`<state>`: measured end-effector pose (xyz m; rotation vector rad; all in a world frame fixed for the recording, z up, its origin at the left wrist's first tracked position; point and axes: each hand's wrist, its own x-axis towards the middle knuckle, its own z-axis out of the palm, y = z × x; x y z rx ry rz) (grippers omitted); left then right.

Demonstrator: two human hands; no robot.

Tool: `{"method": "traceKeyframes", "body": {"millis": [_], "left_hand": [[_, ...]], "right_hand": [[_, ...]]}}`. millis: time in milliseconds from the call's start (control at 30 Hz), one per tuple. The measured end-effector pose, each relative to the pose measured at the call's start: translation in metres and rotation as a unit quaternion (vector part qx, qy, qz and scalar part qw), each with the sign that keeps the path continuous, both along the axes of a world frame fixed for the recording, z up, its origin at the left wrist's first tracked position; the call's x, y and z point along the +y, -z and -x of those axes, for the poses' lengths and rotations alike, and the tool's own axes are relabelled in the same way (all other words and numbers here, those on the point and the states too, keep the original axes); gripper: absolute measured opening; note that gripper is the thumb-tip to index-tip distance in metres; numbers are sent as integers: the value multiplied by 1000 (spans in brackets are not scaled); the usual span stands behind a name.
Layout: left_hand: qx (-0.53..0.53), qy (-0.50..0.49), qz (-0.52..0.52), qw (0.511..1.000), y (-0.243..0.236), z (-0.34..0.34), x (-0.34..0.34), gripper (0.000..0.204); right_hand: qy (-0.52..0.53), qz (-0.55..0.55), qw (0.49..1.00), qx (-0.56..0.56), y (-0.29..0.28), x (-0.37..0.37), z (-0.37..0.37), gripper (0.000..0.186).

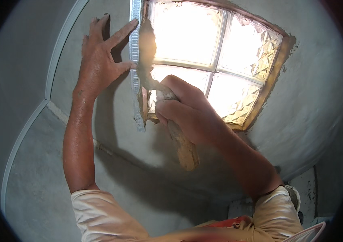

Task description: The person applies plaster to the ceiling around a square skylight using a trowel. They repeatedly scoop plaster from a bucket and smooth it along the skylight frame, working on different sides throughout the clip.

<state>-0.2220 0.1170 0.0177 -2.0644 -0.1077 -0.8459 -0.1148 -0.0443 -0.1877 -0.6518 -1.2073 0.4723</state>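
Observation:
My left hand (100, 64) lies against the plastered wall with its fingers spread. Its thumb and index fingertip touch a long ribbed metal strip (135, 80) that stands upright along the left side of a glass block window (213, 72). In my right hand (187, 105) is a trowel (186, 151), gripped by its worn wooden handle, which points down towards me. The blade end is by the strip, where wet grey mortar (146, 48) fills the gap beside the glass. Mortar and glare make the blade's outline hard to see.
Bright light comes through the glass blocks. A brownish mortar border (274, 84) runs around the window's right side. Farther left, a pale trim line (54, 68) crosses the grey wall (42, 161). Dark items at the lower right are unclear.

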Motion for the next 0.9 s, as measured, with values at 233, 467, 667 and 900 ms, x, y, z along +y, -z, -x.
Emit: {"method": "traceKeyframes", "body": {"millis": [233,467,667,900], "left_hand": [[-16,1,5,1000,2,-9,2,119],[-14,-3,14,1000,3,-6,3,118],[-12,6,21,1000,3,-3,4,115],[-10,20,23,999,3,-7,4,116]], "right_hand": [[118,81,988,-57,30,59,-6,28],[147,2,988,-38,10,67,-3,20],[115,25,991,-68,9,45,0,16],[100,23,995,-10,8,54,-18,11]]}}
